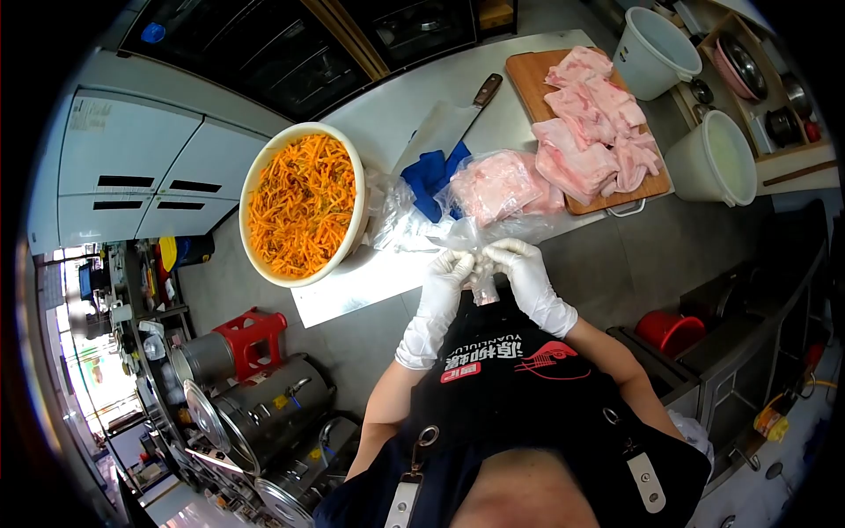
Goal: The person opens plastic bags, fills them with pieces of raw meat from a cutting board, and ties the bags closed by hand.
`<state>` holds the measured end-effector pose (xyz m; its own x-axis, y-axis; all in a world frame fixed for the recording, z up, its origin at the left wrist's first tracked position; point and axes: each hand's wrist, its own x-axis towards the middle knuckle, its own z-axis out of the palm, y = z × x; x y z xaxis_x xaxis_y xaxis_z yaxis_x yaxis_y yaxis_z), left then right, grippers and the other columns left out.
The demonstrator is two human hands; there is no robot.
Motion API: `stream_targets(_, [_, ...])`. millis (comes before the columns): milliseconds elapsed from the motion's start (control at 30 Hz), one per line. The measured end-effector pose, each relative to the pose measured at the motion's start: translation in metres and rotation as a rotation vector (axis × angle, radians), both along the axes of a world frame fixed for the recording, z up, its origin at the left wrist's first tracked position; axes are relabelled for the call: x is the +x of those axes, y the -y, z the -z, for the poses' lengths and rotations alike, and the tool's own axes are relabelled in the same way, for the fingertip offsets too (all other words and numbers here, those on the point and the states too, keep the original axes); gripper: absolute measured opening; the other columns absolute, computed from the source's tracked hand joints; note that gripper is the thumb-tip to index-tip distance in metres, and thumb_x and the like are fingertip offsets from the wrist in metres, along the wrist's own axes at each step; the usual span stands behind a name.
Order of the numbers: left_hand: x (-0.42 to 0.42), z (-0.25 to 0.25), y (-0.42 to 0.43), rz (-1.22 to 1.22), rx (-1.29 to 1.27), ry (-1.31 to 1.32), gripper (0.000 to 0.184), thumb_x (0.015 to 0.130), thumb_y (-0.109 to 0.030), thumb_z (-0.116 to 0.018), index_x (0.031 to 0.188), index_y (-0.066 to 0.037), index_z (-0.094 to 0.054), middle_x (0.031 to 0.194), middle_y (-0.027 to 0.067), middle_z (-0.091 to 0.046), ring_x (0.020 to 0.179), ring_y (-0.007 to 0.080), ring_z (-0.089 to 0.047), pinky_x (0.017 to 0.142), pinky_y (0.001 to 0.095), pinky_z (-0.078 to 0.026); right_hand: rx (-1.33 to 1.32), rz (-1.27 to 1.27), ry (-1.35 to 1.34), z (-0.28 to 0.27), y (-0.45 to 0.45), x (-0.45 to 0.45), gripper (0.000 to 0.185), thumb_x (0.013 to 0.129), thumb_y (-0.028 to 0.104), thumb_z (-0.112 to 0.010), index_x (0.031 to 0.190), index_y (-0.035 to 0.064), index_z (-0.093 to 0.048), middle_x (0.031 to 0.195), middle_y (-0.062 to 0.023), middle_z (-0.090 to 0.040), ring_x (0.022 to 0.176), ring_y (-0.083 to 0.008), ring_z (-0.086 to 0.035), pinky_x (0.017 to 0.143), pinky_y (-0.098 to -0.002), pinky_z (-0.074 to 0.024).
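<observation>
White gloves cover both my hands at the near edge of the metal table. My left hand (451, 267) and my right hand (516, 258) pinch the gathered neck of a clear plastic bag (475, 231), close together. Pale pink meat (500, 183) shows through the bag's plastic on the table just beyond my fingers. A blue cloth (429, 180) and crumpled clear plastic (393, 220) lie left of the bag. Behind them rests a cleaver (440, 132) with a dark handle. More raw meat pieces (590, 123) are spread on a wooden cutting board (526, 72) to the right.
A large cream tub (359, 211) of shredded orange vegetables stands on the table's left part. Two white buckets (653, 62) stand at the right, beyond the board. A red stool (253, 341) and metal pots (273, 414) are at the lower left. A red basin (671, 333) sits lower right.
</observation>
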<state>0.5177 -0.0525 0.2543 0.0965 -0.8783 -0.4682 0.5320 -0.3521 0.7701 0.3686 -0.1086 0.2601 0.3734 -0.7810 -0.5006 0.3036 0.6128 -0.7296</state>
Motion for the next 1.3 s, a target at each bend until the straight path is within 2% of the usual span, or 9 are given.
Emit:
stream_targets(167, [0.005, -0.004, -0.001, -0.177, -0.097, -0.311, 0.010, 0.090, -0.016, -0.059, 0.087, -0.007, -0.056, 0.096, 0.0097, -0.063, 0.083, 0.0178, -0.060, 0.074, 0.0309, -0.047, 0.138, 0.169, 0.186, 0.008, 0.010, -0.003, 0.011, 0.087, 0.008, -0.058, 0.092, -0.0007, -0.062, 0.083, -0.0059, -0.063, 0.067, -0.0146, -0.060, 0.064, -0.0249, -0.0492])
stream_targets(267, [0.010, 0.004, -0.003, -0.158, -0.063, -0.208, 0.006, 0.090, -0.011, -0.058, 0.093, -0.006, -0.057, 0.090, 0.0084, -0.064, 0.074, 0.0125, -0.057, 0.069, 0.0247, -0.048, 0.099, 0.136, 0.171, 0.008, 0.011, -0.003, 0.010, 0.087, 0.010, -0.060, 0.088, 0.0005, -0.063, 0.078, -0.0042, -0.062, 0.066, -0.0127, -0.059, 0.062, -0.0236, -0.0481])
stream_targets(367, [0.003, -0.013, 0.000, -0.074, -0.011, 0.022, 0.015, 0.089, -0.013, -0.060, 0.100, -0.002, -0.061, 0.093, 0.0078, -0.065, 0.078, 0.0135, -0.060, 0.067, 0.0244, -0.047, -0.019, -0.014, -0.041, -0.010, 0.009, -0.001, 0.009, 0.086, 0.010, -0.063, 0.084, 0.0012, -0.065, 0.072, -0.0007, -0.060, 0.062, -0.0081, -0.056, 0.058, -0.0205, -0.0442])
stream_targets(467, [0.000, -0.020, 0.004, -0.020, 0.036, 0.157, 0.020, 0.088, -0.012, -0.061, 0.103, 0.001, -0.063, 0.084, 0.0051, -0.065, 0.070, 0.0092, -0.056, 0.062, 0.0198, -0.044, -0.223, -0.026, -0.114, -0.015, 0.004, 0.007, 0.009, 0.085, 0.010, -0.064, 0.083, 0.0015, -0.067, 0.069, 0.0023, -0.059, 0.060, -0.0035, -0.050, 0.055, -0.0180, -0.0392])
stream_targets(567, [-0.004, -0.028, 0.005, -0.042, 0.062, 0.224, 0.018, 0.088, -0.012, -0.061, 0.100, 0.001, -0.065, 0.077, 0.0032, -0.063, 0.064, 0.0071, -0.052, 0.060, 0.0187, -0.042, -0.218, -0.084, -0.171, -0.003, 0.003, 0.008, 0.010, 0.085, 0.009, -0.063, 0.084, -0.0003, -0.067, 0.072, 0.0031, -0.060, 0.061, -0.0025, -0.048, 0.055, -0.0176, -0.0381])
stream_targets(800, [0.002, -0.015, 0.001, -0.104, 0.060, 0.169, 0.011, 0.087, -0.011, -0.062, 0.090, -0.001, -0.065, 0.071, 0.0022, -0.061, 0.058, 0.0074, -0.050, 0.057, 0.0183, -0.040, -0.321, -0.027, -0.183, -0.007, -0.003, 0.014, 0.009, 0.086, 0.008, -0.063, 0.090, -0.0003, -0.064, 0.078, 0.0022, -0.060, 0.066, -0.0035, -0.050, 0.062, -0.0184, -0.0417])
stream_targets(900, [0.002, -0.017, 0.000, -0.123, 0.067, 0.144, 0.010, 0.087, -0.012, -0.063, 0.087, -0.002, -0.064, 0.070, 0.0026, -0.060, 0.057, 0.0081, -0.050, 0.056, 0.0191, -0.040, -0.588, -0.054, -0.303, -0.004, -0.008, 0.015, 0.008, 0.085, 0.005, -0.063, 0.091, -0.0004, -0.062, 0.081, 0.0008, -0.062, 0.068, -0.0042, -0.053, 0.064, -0.0196, -0.0436])
stream_targets(1033, [0.004, -0.010, -0.004, -0.127, 0.088, 0.074, 0.007, 0.087, -0.010, -0.063, 0.085, -0.003, -0.062, 0.070, 0.0035, -0.060, 0.057, 0.0093, -0.050, 0.056, 0.0206, -0.040, -0.327, -0.193, -0.085, -0.004, -0.008, 0.015, 0.007, 0.085, 0.002, -0.062, 0.091, -0.0007, -0.061, 0.084, -0.0006, -0.062, 0.077, -0.0066, -0.057, 0.071, -0.0214, -0.0462])
stream_targets(1300, [-0.002, 0.000, -0.012, -0.154, -0.075, -0.158, 0.005, 0.088, -0.007, -0.060, 0.084, -0.005, -0.057, 0.077, 0.0056, -0.061, 0.062, 0.0115, -0.051, 0.060, 0.0223, -0.041, -0.150, -0.074, -0.028, 0.003, -0.011, 0.015, 0.009, 0.085, 0.008, -0.061, 0.085, -0.0002, -0.064, 0.077, -0.0009, -0.062, 0.068, -0.0068, -0.056, 0.063, -0.0203, -0.0440])
